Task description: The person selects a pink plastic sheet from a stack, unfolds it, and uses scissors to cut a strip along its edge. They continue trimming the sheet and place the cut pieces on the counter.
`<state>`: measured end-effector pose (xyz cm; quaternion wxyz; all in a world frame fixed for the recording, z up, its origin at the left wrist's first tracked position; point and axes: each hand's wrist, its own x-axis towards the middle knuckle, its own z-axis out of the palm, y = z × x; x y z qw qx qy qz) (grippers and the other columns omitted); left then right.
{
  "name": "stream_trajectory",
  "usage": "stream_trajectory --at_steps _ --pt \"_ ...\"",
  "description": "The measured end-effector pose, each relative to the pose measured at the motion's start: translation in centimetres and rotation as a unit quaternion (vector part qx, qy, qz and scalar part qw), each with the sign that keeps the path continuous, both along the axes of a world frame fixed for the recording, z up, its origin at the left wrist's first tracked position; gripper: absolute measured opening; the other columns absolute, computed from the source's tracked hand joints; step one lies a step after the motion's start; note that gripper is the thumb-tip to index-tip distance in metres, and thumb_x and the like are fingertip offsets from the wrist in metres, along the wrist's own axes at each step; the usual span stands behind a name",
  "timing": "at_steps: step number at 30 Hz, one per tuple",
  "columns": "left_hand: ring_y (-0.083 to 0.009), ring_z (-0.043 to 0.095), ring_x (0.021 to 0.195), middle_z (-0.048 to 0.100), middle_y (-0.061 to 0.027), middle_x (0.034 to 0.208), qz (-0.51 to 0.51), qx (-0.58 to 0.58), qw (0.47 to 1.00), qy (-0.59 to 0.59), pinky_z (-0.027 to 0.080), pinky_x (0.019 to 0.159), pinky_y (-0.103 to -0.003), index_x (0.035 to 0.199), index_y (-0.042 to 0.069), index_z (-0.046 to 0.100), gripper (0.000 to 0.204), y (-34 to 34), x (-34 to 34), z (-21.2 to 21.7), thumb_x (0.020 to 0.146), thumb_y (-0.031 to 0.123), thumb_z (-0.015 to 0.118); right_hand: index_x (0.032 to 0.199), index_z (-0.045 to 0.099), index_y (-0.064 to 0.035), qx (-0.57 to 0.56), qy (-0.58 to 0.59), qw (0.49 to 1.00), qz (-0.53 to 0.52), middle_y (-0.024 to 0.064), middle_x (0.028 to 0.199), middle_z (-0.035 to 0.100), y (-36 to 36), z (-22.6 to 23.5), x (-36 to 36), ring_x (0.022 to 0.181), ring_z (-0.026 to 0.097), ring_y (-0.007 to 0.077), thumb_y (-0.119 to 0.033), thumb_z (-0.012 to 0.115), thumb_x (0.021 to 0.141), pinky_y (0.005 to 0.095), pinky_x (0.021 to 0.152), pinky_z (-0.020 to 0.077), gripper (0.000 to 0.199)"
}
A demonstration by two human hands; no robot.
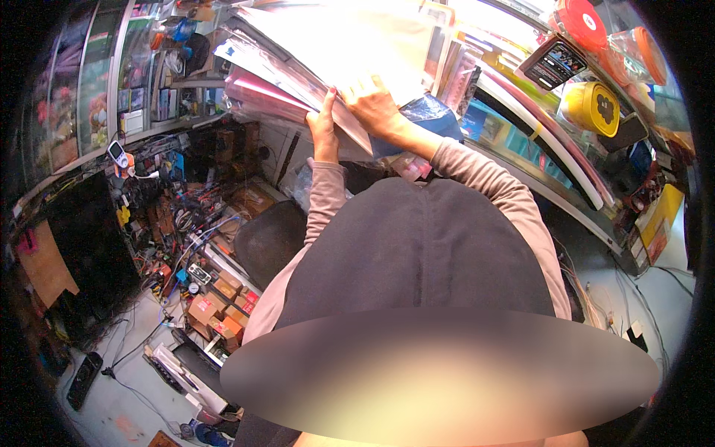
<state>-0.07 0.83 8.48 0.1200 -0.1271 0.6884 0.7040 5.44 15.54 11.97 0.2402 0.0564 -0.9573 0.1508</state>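
A large stack of papers and clear plastic sleeves (pixel 287 63) lies at the top middle, its white top sheet washed out by glare. My left hand (pixel 324 134) is closed on the near left edge of this stack, the thumb side raised. My right hand (pixel 372 104) rests on top of the sheets beside it, with its fingers apart and stretched over the paper; glare blurs their tips. Under my right wrist is a shiny blue plastic packet (pixel 432 115). Pinkish sleeves (pixel 257 89) stick out at the stack's left side.
At right, a glass-fronted counter (pixel 536 149) carries a yellow tub (pixel 592 108), a red-lidded jar (pixel 581 22) and a black box (pixel 553 63). A dark stool (pixel 269 242), small cardboard boxes (pixel 205 307) and tangled cables crowd the left. Glass cabinets (pixel 97 82) stand far left.
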Motion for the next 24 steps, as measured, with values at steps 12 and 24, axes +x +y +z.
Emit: stream_trajectory --at_steps 12,24 --pt "-0.0094 0.059 0.078 0.066 0.0003 0.092 0.034 0.004 0.999 0.024 0.049 0.072 -0.027 0.098 -0.002 0.071 0.022 0.4 -0.4 -1.2 0.083 0.011 0.081 0.115 0.065 -0.0047 -0.124 -0.112 0.984 0.067 0.0203 0.109 0.064 1.6 0.1 0.9 0.106 0.061 0.0354 -0.013 0.065 0.076 0.0462 0.092 0.0480 0.040" --pt "-0.0120 0.066 0.088 0.072 -0.0048 0.099 0.052 0.019 0.997 0.048 0.052 0.082 -0.028 0.104 -0.004 0.073 0.023 0.8 -0.3 -1.9 0.084 0.007 0.079 0.106 0.073 -0.0121 -0.297 -0.056 0.945 -0.129 0.0187 0.080 0.071 10.4 0.4 -1.7 0.075 0.070 0.0370 -0.024 0.061 0.090 0.0470 0.068 0.0545 0.023"
